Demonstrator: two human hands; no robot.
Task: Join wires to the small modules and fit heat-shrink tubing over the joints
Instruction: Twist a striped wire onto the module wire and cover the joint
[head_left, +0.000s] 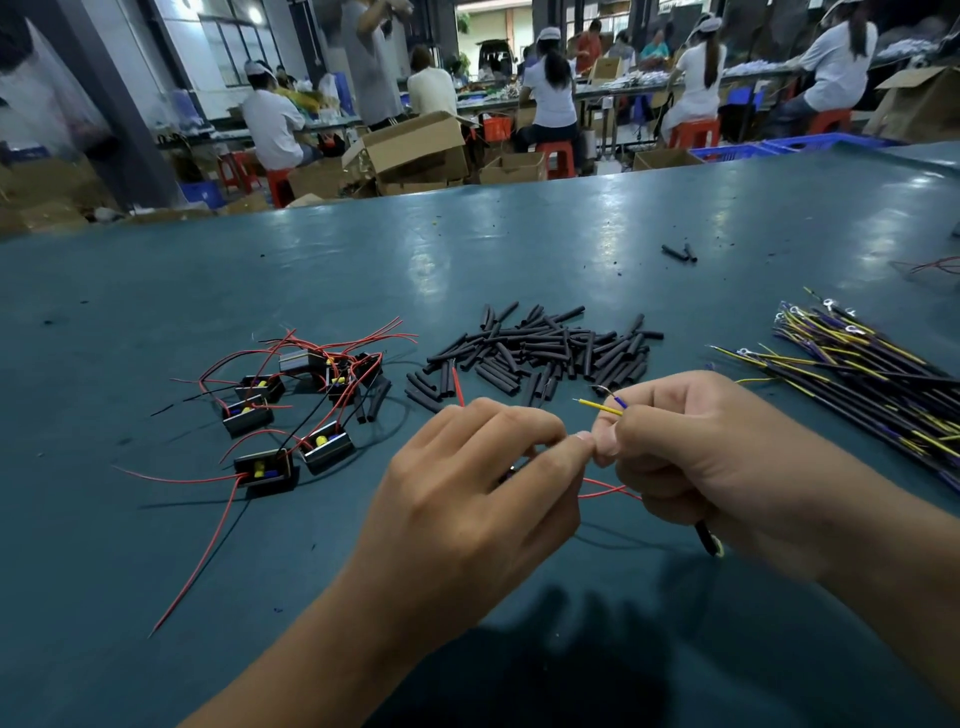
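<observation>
My left hand (467, 467) curls around a small module that is mostly hidden under the fingers; a red wire (458, 388) sticks up past the knuckles. My right hand (691, 447) pinches a black-sleeved cable whose yellow wire (597, 406) and blue wire (619, 400) poke out toward the left. The two thumbs meet at the middle, and red wire loops (605, 488) hang between the hands. A pile of black heat-shrink tubes (540, 353) lies just beyond the hands. Several small black modules (291, 415) with red and black leads sit at the left.
A bundle of yellow, blue and black cables (872, 379) with ring terminals lies at the right on the green table (260, 280). Two stray tubes (680, 253) rest farther back. Beyond the table edge are cardboard boxes (415, 150), red stools and seated workers.
</observation>
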